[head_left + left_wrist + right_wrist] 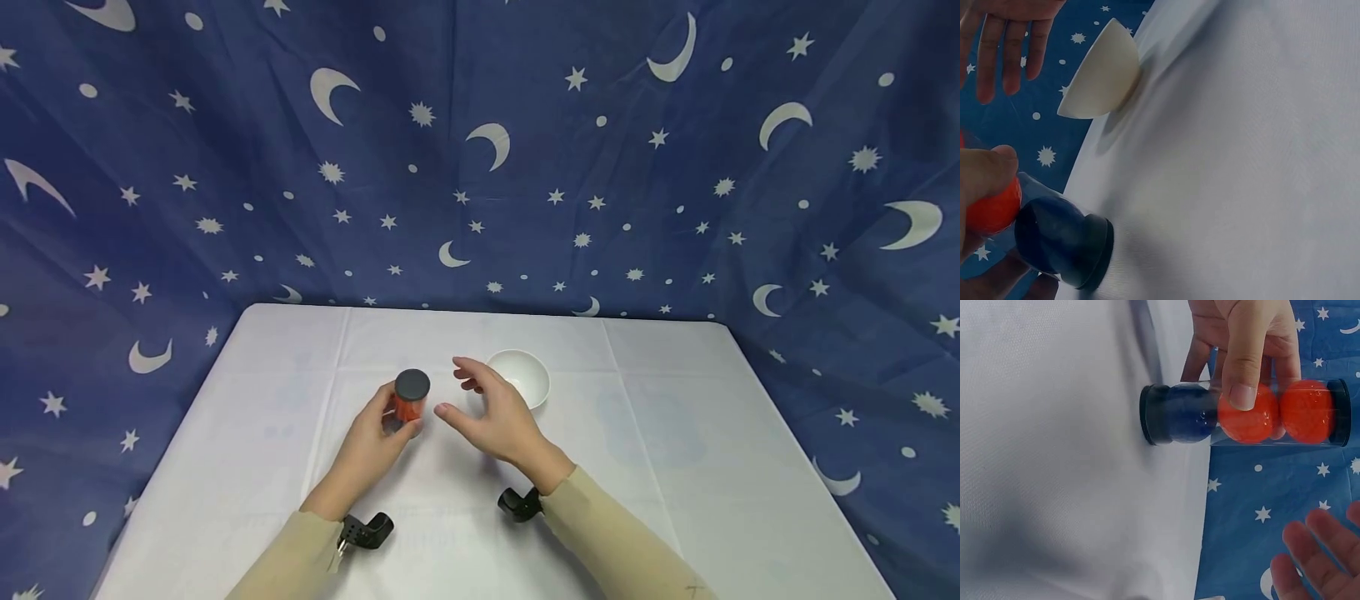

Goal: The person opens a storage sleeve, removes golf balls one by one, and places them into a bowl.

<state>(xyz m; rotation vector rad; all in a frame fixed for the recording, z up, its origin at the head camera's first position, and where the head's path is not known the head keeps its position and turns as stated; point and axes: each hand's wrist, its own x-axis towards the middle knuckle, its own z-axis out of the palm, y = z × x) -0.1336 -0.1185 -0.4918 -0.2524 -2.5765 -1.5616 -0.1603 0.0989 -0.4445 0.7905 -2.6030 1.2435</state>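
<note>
While the left hand (372, 440) curls its fingers and thumb round a clear tube (408, 402), that tube stands upright on the worktop (675, 467), its dark bottom cap touching the white cloth and a second dark cap (412, 385) closing the top. Seen from the right wrist view, the tube (1247, 414) holds a dark blue ball (1188, 414) lowest and two orange balls (1282, 412) above it (the thumb lies across the middle one). Just to the right of the tube, and apart from it, the right hand (491, 414) hovers with its fingers spread and relaxed, palm turned toward the tube, holding nothing. Behind that hand, a white bowl (525, 375) sits on the worktop, partly covered by the fingers in the head view; from the left wrist view the bowl (1099, 74) shows plainly, near the tube's bottom cap (1091, 251) but not touching it. Both forearms wear beige sleeves (622, 542), each with a black camera mount (519, 504) at the wrist. Blue fabric with moons and stars (480, 150) hangs behind the worktop.
</note>
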